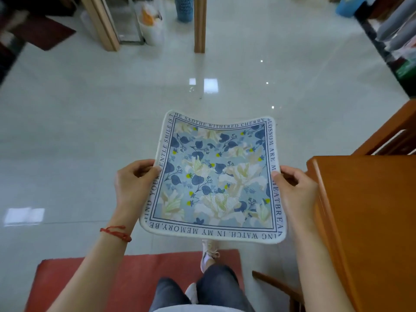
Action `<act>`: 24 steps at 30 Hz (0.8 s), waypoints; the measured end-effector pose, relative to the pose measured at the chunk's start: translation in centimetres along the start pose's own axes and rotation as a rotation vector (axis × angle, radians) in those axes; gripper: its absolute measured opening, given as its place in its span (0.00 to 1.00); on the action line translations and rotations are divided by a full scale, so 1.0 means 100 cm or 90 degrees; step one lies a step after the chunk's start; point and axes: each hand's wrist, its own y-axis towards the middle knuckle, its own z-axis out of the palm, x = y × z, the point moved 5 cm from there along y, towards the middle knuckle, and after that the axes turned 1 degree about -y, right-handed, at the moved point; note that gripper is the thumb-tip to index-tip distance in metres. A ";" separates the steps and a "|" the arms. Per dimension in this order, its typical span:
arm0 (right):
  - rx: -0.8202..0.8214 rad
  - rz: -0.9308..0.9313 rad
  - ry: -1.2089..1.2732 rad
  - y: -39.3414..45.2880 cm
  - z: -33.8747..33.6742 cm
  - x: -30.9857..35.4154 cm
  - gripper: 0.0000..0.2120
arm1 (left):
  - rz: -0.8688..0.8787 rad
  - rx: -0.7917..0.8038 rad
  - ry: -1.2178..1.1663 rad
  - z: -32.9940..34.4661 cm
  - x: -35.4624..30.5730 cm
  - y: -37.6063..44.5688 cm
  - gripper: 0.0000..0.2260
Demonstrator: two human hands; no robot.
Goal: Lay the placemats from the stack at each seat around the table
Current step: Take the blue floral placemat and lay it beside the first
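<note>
1. Placemat [213,176], white border band, is carrying dark capital lettering running all round the edge.
2. Far edge is reading "HE SADTHE WITHERED CHERRY".
3. Right edge is reading "LOSSOM ARE M", then "EATBREA"; the letters between are lying under the right hand [292,190].
4. Near edge, upside down to the viewer, is reading "ING WATCH. IN MY MEMORY, BE".
5. Left edge is reading "IND YOUR", then "ENTLE SMILE IS T"; the left hand [135,183] is covering a letter.

Both arms reach forward, left hand [132,183] and right hand [295,190] pinching (thumbs on top) at chest height.
</note>
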 end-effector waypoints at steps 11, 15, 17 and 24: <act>0.027 -0.006 -0.041 0.124 0.045 0.036 0.10 | -0.021 -0.040 0.002 0.054 -0.045 0.092 0.08; 0.029 0.001 -0.043 0.160 0.070 0.045 0.09 | -0.021 -0.037 0.011 0.071 -0.060 0.135 0.08; 0.019 0.012 -0.038 0.181 0.084 0.050 0.09 | -0.021 -0.030 0.008 0.080 -0.067 0.162 0.07; -0.018 0.033 -0.042 0.261 0.135 0.078 0.09 | -0.015 0.015 0.004 0.117 -0.102 0.267 0.07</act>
